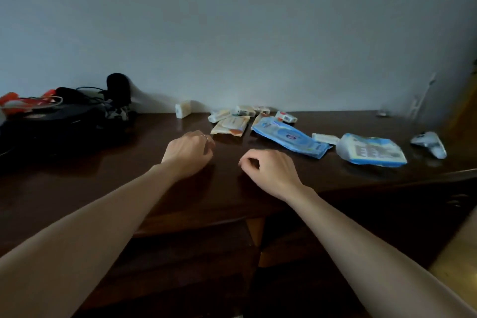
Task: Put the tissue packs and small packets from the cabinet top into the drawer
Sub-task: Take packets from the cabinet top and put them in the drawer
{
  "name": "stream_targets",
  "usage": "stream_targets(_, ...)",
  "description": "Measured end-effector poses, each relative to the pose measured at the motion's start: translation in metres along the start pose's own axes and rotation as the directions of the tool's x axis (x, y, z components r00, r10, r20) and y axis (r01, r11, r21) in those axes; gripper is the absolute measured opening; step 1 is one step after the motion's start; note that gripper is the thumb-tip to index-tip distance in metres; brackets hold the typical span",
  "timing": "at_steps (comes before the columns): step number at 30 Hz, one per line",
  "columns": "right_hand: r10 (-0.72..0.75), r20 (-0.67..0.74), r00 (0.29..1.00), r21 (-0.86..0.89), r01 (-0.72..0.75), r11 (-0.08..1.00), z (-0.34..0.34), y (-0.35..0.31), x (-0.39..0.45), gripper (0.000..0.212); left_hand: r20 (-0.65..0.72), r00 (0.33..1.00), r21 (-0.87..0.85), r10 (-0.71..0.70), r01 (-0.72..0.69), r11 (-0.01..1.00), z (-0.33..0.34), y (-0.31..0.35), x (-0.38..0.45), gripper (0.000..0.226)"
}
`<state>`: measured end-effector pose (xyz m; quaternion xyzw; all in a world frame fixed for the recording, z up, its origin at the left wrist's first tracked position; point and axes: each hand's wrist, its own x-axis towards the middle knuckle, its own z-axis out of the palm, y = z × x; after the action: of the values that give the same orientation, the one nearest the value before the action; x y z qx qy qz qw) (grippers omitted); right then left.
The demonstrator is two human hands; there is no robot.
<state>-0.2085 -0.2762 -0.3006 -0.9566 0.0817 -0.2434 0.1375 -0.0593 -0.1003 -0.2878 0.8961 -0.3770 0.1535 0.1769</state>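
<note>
On the dark wooden cabinet top (129,168), near the wall, lie several small pale tissue packs (246,110) and an orange-and-white packet (230,125). A flat blue wipes pack (289,138) lies to their right, then a small white packet (325,138) and a bulkier blue-and-white pack (371,150). One small pack (183,109) stands upright on its own to the left. My left hand (189,156) hovers just in front of the orange packet with its fingers curled and nothing in it. My right hand (268,169) is loosely curled in front of the blue pack, also holding nothing. The drawer front (196,261) below is dark.
A black bag (51,124) with cables, a dark round object and something orange and white fills the left end of the cabinet top. A white game controller (429,143) lies at the far right. A grey wall runs right behind the cabinet.
</note>
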Motion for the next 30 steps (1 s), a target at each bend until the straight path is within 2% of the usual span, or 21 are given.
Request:
stream_targets(3,0.094,-0.061,0.994,-0.151,-0.102,0.983,-0.003,0.034,0.033,0.019,0.001,0.998,0.072,0.063,-0.062,0.995,0.024,0.007,0.033,0.023)
stream_targets(6,0.270,0.006,0.963,-0.314,-0.254,0.915,0.005,0.061,0.063,0.032,0.054,0.994,0.134,0.095,-0.102,0.986,0.043,0.014,0.065,0.033)
stream_targets(8,0.367,0.104,0.924,-0.323,-0.318,0.891,0.016,0.073,0.076,0.047,0.162,0.983,0.170,0.087,-0.115,0.979,0.059,0.018,0.084,0.041)
stream_targets(10,0.419,0.160,0.894,-0.330,-0.352,0.876,0.026,0.081,0.086,0.059,0.243,0.969,0.136,0.051,-0.085,0.987,0.071,0.017,0.100,0.049)
stream_targets(13,0.430,0.142,0.892,-0.334,-0.366,0.869,0.033,0.087,0.092,0.068,0.254,0.964,0.151,0.085,-0.126,0.980,0.082,0.013,0.112,0.055)
stream_targets(16,0.412,0.083,0.907,-0.320,-0.367,0.873,0.034,0.087,0.088,0.065,0.184,0.980,0.174,0.077,-0.110,0.979,0.078,0.014,0.103,0.054)
stream_targets(18,0.343,-0.009,0.939,-0.288,-0.331,0.899,0.027,0.080,0.082,0.054,0.116,0.990,0.160,0.080,-0.098,0.982,0.064,0.019,0.082,0.051)
stream_targets(20,0.203,-0.110,0.973,-0.245,-0.224,0.943,0.019,0.070,0.073,0.044,-0.035,0.994,0.089,0.107,-0.103,0.991,0.045,0.023,0.050,0.042)
stream_targets(22,0.074,-0.193,0.978,-0.163,-0.107,0.981,0.012,0.054,0.059,0.042,-0.247,0.964,0.005,0.094,-0.095,0.995,0.025,0.022,0.010,0.027)
stream_targets(23,0.041,-0.243,0.969,-0.104,-0.068,0.992,0.011,0.044,0.051,0.043,-0.352,0.934,-0.047,0.066,-0.089,0.995,0.014,0.022,-0.012,0.020)
stream_targets(25,0.040,-0.351,0.935,0.021,-0.035,0.999,0.009,0.017,0.035,0.044,-0.473,0.880,-0.089,0.048,-0.101,0.991,-0.008,0.023,-0.051,0.013)
stream_targets(28,-0.018,-0.426,0.904,0.133,0.082,0.988,0.010,-0.033,0.010,0.045,-0.527,0.845,-0.067,0.089,-0.145,0.987,-0.028,0.020,-0.097,0.035)
stream_targets(30,-0.078,-0.464,0.882,0.170,0.176,0.970,0.007,-0.061,-0.004,0.046,-0.522,0.853,-0.135,0.026,-0.113,0.984,-0.041,0.013,-0.121,0.048)
